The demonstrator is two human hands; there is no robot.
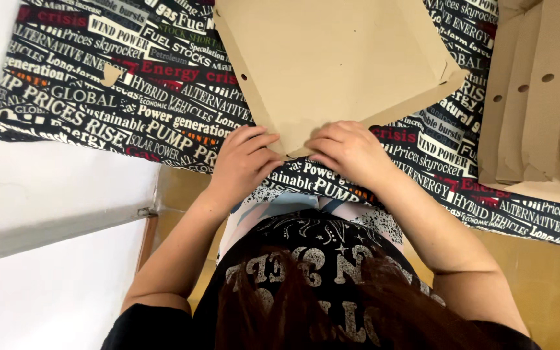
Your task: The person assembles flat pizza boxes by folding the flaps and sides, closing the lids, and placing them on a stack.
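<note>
A flat brown cardboard box blank (332,65) lies on a table covered with a black cloth printed with white and red lettering (98,110). Its nearest corner points toward me. My left hand (241,162) presses on the left side of that corner, fingers bent over the edge. My right hand (348,150) presses on the right side of the same corner, fingers curled down on the cardboard. Both hands touch the cardboard close together.
A stack of more flat cardboard blanks with round holes (539,97) sits at the right of the table. A small torn cardboard scrap (110,73) lies on the cloth at left. A white wall (46,214) runs along the left, wooden floor (546,291) below.
</note>
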